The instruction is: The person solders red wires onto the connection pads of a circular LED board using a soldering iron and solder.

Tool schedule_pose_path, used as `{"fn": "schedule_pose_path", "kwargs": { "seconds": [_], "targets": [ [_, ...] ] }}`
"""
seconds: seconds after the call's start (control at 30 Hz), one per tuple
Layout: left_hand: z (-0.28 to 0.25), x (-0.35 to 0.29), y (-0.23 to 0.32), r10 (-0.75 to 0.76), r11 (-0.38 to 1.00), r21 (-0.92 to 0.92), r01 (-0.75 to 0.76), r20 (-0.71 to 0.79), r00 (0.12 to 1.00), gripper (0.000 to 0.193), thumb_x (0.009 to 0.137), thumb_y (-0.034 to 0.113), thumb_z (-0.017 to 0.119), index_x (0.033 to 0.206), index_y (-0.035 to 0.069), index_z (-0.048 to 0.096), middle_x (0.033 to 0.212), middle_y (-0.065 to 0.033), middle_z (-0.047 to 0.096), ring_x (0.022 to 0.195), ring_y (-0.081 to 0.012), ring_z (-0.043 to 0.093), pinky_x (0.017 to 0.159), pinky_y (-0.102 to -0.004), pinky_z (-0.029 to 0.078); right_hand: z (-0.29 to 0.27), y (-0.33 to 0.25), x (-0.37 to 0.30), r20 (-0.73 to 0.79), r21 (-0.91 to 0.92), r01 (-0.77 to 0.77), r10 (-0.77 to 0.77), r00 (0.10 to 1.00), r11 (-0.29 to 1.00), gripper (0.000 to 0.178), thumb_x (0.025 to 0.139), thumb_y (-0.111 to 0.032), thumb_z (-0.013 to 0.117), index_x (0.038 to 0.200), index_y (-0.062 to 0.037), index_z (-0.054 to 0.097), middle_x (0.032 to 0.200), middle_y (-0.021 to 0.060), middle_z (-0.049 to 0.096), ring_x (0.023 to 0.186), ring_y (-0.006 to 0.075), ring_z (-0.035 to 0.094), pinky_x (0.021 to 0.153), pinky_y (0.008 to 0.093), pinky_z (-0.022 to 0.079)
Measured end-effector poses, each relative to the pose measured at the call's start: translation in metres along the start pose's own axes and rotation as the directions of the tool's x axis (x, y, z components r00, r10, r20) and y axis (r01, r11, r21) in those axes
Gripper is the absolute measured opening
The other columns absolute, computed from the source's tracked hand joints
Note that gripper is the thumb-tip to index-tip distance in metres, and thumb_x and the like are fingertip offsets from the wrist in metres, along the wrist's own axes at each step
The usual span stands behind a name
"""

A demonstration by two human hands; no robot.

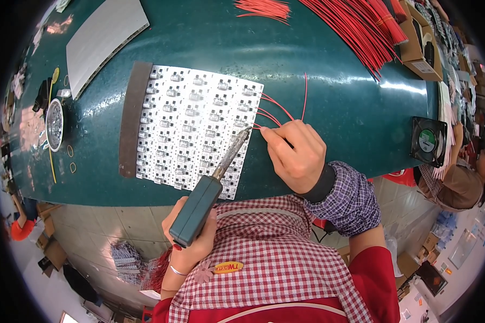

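Note:
My left hand [205, 237] is wrapped round the green handle of a soldering iron [195, 211]. The iron's tip rests at the right edge of a white panel of small circuit boards [230, 185], close to a wire end. Between thumb and forefinger, my right hand [296, 156] pinches a thin red wire [305, 94]; its near end meets the panel by the tip, and its free end seems to stick up past my knuckles. Further up that edge, several red wires [275, 101] run from the boards toward my right hand. A dark strip [132, 118] lies along the panel's left side.
Red wire bundles [355, 32] and a smaller wire pile [263, 8] lie at the back. An open cardboard box [423, 40] and a black fan [428, 141] stand right. At left are a white bowl [54, 125] and a grey board [105, 43]. People sit nearby.

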State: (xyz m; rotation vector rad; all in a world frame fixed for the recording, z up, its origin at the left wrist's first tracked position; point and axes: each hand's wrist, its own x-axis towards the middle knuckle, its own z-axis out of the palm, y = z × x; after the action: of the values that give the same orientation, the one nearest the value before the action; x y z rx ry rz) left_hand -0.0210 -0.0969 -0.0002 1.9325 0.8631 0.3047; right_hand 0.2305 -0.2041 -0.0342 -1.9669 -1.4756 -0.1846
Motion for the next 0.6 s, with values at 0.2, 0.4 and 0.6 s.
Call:
{"fn": "schedule_pose_path", "kwargs": {
  "seconds": [0.2,0.4,0.6],
  "targets": [
    [0.001,-0.002,-0.002,0.001,1.0,-0.012,-0.001,-0.007,1.0,0.017,0.077,-0.005,0.072,0.094,-0.005,0.07,0.088,-0.0152,0.067,0.066,-0.0245,0.066,0.058,-0.0312,0.051,0.0,-0.001,0.0,0.003,-0.006,0.005,-0.005,1.0,1.0,0.032,0.068,0.008,0.077,0.099,-0.001,0.071,0.079,0.0055,0.061,0.068,0.0228,0.06,0.057,0.0346,0.045],
    [-0.001,-0.01,-0.008,-0.031,0.999,-0.03,0.03,-0.056,0.998,0.024,0.078,-0.003,0.072,0.102,-0.003,0.071,0.091,-0.016,0.069,0.069,-0.0283,0.068,0.063,-0.0319,0.054,0.004,0.002,-0.002,-0.016,-0.041,0.044,-0.045,0.999,0.998,0.027,0.072,-0.001,0.069,0.098,-0.0007,0.07,0.079,0.0048,0.055,0.072,0.0204,0.058,0.058,0.0337,0.042],
    [0.003,-0.012,-0.007,0.02,0.999,-0.045,-0.025,-0.119,0.993,0.025,0.079,0.0,0.076,0.104,-0.003,0.071,0.092,-0.0152,0.07,0.073,-0.0246,0.07,0.065,-0.0311,0.055,-0.003,0.0,-0.005,-0.007,-0.047,0.007,-0.007,1.0,0.999,0.026,0.072,-0.001,0.07,0.098,-0.0009,0.071,0.079,0.0047,0.057,0.072,0.0212,0.06,0.059,0.034,0.044]
  ]
}}
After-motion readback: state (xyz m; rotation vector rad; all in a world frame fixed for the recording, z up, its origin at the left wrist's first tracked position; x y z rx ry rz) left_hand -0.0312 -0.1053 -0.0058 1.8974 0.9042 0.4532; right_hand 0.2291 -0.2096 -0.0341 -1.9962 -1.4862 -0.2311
